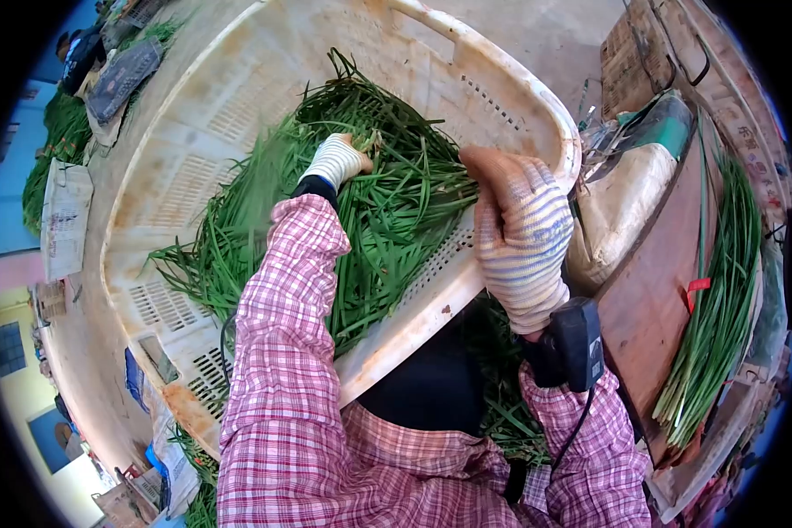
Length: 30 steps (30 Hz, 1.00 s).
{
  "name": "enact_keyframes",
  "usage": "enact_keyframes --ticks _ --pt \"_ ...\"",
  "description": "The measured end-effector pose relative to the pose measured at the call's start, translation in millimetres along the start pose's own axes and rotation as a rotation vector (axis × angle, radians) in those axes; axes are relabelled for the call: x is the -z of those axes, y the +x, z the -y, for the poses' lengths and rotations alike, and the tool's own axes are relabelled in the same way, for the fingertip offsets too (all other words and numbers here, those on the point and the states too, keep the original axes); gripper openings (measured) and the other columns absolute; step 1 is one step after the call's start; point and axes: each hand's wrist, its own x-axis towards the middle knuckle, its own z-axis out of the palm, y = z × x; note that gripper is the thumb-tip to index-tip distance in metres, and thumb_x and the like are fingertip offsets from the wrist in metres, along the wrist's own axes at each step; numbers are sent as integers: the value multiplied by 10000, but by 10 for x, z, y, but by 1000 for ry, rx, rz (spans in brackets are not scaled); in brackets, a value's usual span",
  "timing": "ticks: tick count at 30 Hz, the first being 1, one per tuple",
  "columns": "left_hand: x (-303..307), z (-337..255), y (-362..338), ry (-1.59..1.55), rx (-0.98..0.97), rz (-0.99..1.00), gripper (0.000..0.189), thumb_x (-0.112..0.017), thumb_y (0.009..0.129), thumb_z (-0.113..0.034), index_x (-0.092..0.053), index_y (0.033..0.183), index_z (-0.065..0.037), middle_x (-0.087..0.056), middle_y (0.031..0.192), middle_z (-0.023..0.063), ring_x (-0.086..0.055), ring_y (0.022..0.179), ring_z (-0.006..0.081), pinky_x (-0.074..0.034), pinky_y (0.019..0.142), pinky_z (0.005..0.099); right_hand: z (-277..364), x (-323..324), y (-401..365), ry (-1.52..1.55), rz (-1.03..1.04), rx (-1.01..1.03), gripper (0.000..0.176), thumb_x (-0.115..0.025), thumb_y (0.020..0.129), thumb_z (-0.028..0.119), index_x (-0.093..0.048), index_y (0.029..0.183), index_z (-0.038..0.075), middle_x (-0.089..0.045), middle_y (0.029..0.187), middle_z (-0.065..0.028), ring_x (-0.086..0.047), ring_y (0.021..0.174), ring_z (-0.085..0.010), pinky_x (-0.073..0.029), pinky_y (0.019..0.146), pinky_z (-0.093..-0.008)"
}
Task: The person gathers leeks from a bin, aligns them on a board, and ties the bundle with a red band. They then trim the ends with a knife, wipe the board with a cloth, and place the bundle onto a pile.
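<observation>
A large white plastic basket [163, 167], stained brown, lies tilted across the middle and holds a loose heap of long green leafy stalks [387, 220]. My left hand [336, 163], in a striped knit glove, reaches into the heap with its fingers closed round some stalks near their pale ends. At the basket's right rim is my right hand [524, 224], in a striped glove with a brown coated palm. Its fingers are bent together at the ends of several stalks, and their tips are partly hidden. A black device is strapped to the right wrist.
On the right, a bundle of long green stalks [713, 317] with a red tag lies on a brown board [647, 299]. A pale sack [629, 198] sits beside the basket. Crates, more greens and a person [81, 57] are at the far left.
</observation>
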Motion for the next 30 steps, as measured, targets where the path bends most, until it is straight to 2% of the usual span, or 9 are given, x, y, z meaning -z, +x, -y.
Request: enact_keyframes --ticks 3,7,13,16,19,20,23,27,30 --pt "-81 18 8 13 -47 -47 909 -840 654 -333 -500 1424 10 -629 1307 227 -629 1187 316 -483 1028 364 2 -6 0 4 -14 8 394 -642 730 -34 -661 1101 100 -668 985 -129 -629 914 -352 -507 807 -447" --pt "53 -434 -523 50 -234 -182 506 -692 810 -385 -665 1228 -102 -701 1147 185 -676 1065 325 -533 919 404 4 -27 -2 15 -1 -12 390 -639 735 -34 -664 1101 97 -671 968 -135 -635 912 -354 -509 810 -448" --pt "-481 -955 -238 9 -81 -126 581 -723 772 -387 -654 1263 -84 -654 1257 210 -632 1180 338 -502 1012 419 12 -5 4 9 35 -16 350 -606 784 -60 -673 1101 73 -680 974 -133 -646 912 -328 -512 819 -420" --pt "-685 -1096 -218 -19 -293 -44 574 -750 738 -359 -683 1198 -22 -668 1216 225 -649 1149 339 -523 987 402 27 -3 -11 20 50 -30 295 -559 865 -102 -679 1101 28 -688 960 -125 -672 901 -257 -521 815 -358" --pt "-1005 -1120 25 93 -350 100 561 -790 702 -335 -709 1149 -7 -669 1221 218 -659 1138 325 -529 975 387 22 -26 0 23 34 -22 285 -547 890 -101 -679 1109 23 -687 958 -120 -688 892 -227 -526 814 -325" --pt "-1293 -1102 252 87 -420 149 591 -810 688 -359 -713 1164 -21 -673 1231 202 -661 1143 311 -533 962 391 26 -38 -14 57 32 -82 364 -585 769 -63 -685 1098 58 -689 985 -142 -645 934 -344 -510 841 -426" --pt "-1640 -1218 419 -55 -430 185 622 -831 666 -378 -716 1185 -55 -686 1225 172 -668 1124 312 -533 950 380 9 -70 -16 64 16 -68 359 -581 775 -64 -685 1097 55 -689 965 -144 -646 923 -343 -508 835 -429" --pt "-1611 -1178 314 -193 -542 193 655 -834 652 -382 -702 1211 -66 -692 1205 176 -679 1085 309 -531 945 367 9 -62 -18 61 13 -70 353 -579 780 -64 -686 1093 58 -689 954 -142 -644 911 -343 -505 835 -432" --pt "-1234 -1039 -30 -453 -697 233 643 -844 661 -307 -677 1216 -27 -733 1077 165 -687 982 255 -529 906 347 18 -60 -1 69 10 -41 344 -581 785 -61 -688 1086 66 -687 956 -140 -641 904 -348 -504 835 -432"
